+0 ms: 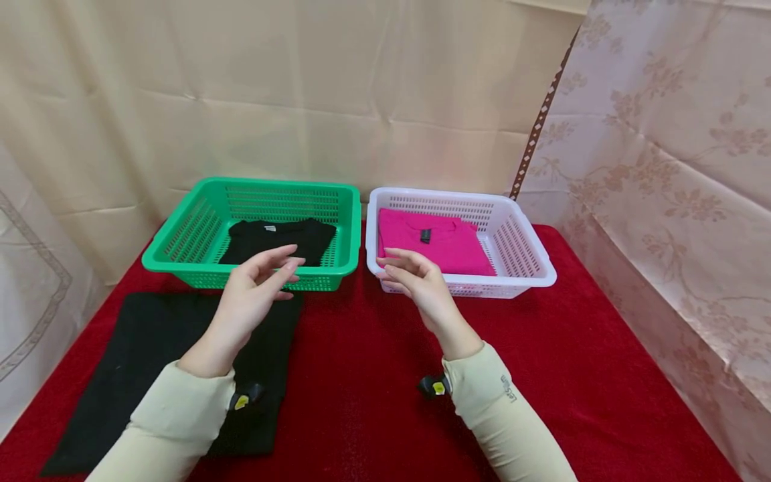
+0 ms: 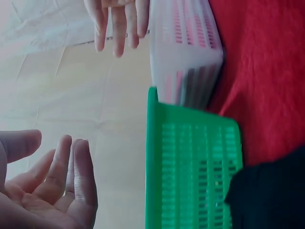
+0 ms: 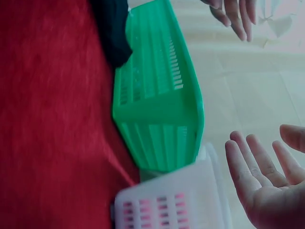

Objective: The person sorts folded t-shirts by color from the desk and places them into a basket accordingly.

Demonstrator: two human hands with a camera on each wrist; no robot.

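Head view: my left hand (image 1: 248, 294) and right hand (image 1: 426, 288) hang apart near the centre, released, fingers softly bent, nothing in them. A flat black cloth (image 1: 162, 341) lies at lower left on the red surface (image 1: 352, 375), partly hidden by my left forearm. Lifting it by one corner would, I judge, spoil its flat shape, and a low sleeve could drag it askew. At upper left is the green basket (image 1: 181, 268), with a black shirt (image 1: 271, 244) inside; just right of it, the white basket (image 1: 521, 248) holds a pink shirt (image 1: 436, 251). The baskets sit so near each other that a knock to one might shove its neighbour. Their raised rims stand between me and the shirts. A cream curtain (image 1: 337, 87) closes off the top; a floral drape (image 1: 680, 174) fills the right.

Left wrist view, turned sideways: my left hand is at lower left, palm bare, clear of the green basket at bottom centre. The black cloth shows at lower right, the white basket at top.

Right wrist view, also sideways: my right hand is at lower right, bare too, beside but apart from the white basket at bottom centre. The green basket's wall fills the middle; black cloth shows at the top.
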